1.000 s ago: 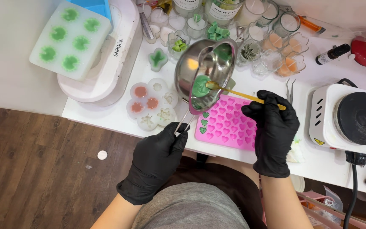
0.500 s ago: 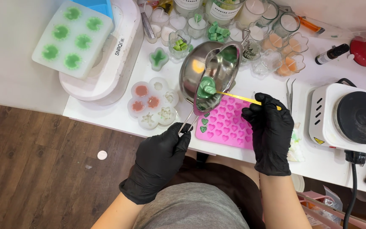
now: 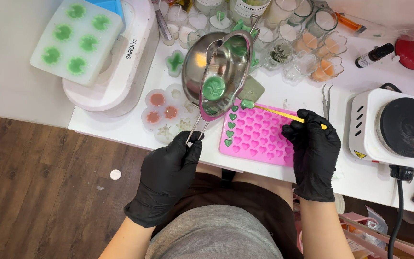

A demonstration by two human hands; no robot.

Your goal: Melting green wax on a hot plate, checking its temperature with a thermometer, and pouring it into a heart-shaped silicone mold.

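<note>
Head view: tilted pouring pot (image 3: 219,72), handle toward left hand (image 3: 168,175).

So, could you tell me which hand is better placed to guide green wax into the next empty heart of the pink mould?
Probably the right hand: its yellow stick already touches the pink mould, while the left hand holds the pouring pot tilted.

- A white worktable (image 3: 120,132) fills the upper and right part of the frame.
- Dark brown wooden plank floor (image 3: 34,192) lies at lower left.
- A small round white spot (image 3: 115,174) lies on the floor.
- Light is bright and even.
</note>
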